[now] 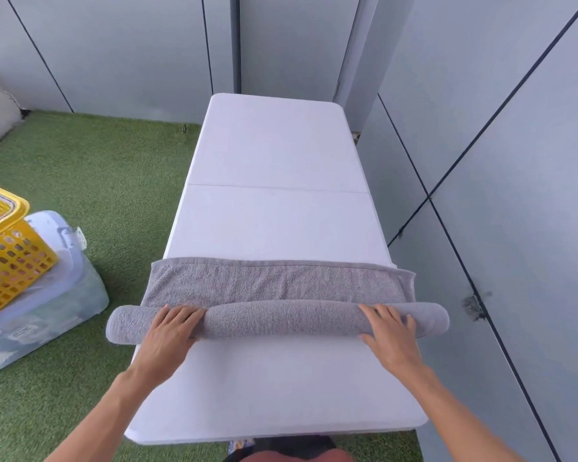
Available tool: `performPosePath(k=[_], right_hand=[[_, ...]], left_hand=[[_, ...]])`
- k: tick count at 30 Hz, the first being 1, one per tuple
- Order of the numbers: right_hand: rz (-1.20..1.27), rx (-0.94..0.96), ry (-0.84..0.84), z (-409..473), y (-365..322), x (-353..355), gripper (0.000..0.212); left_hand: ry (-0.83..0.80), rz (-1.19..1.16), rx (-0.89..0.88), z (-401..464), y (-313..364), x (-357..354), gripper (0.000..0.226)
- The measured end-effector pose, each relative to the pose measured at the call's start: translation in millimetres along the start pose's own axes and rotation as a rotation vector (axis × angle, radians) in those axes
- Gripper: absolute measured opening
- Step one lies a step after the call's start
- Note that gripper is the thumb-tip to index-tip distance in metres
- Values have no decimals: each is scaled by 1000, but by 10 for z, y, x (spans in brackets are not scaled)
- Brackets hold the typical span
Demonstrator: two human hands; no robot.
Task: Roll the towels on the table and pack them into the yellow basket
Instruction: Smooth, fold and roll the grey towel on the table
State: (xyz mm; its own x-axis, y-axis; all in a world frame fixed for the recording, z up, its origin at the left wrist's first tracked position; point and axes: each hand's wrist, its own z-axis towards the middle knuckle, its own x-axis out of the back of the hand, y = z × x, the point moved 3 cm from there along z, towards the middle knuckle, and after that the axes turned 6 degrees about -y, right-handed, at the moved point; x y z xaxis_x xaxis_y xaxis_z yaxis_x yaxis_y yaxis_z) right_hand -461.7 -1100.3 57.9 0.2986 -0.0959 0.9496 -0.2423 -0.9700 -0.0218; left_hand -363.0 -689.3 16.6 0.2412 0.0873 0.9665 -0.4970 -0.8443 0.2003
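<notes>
A grey towel [277, 305] lies across the near half of the white desk [277, 145], most of it already wound into a thick roll, with a flat strip still unrolled on the far side. The left hand [167, 331] rests on the roll near its left end and the right hand [391, 328] near its right end. On both, the fingers [181, 313] lie fairly straight and a little spread over the top of the roll, pressing rather than gripping.

The step in hand looks like finishing the roll. To do it well, both palms should push away at the same pace so the roll stays straight and its ends stay level. Steady downward pressure would keep it tight. The left end overhangs the desk edge, so it may sag or loosen and needs watching.

Counted: one towel, two hands, one desk. One yellow basket [9, 258] stands off to the left, well apart from the towel, resting on one clear plastic box [54, 301] on the green turf [114, 181].
</notes>
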Motion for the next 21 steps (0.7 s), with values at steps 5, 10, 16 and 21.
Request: performPosePath(k=[5,10,16,21], right_hand=[[36,93,-289,40,65,185,31],[213,60,-192,28,166,215,40],[59,38,-82,-120,60,-118,70],[78,57,-125,-65,28,-22,51]], left_hand=[[-359,-151,70,123,-137,132,54],[-67,-284,70,75,-239,233,46],[53,-15,-37,-61,-98,113,72],[-1,-4,26,38,-11,192,62]])
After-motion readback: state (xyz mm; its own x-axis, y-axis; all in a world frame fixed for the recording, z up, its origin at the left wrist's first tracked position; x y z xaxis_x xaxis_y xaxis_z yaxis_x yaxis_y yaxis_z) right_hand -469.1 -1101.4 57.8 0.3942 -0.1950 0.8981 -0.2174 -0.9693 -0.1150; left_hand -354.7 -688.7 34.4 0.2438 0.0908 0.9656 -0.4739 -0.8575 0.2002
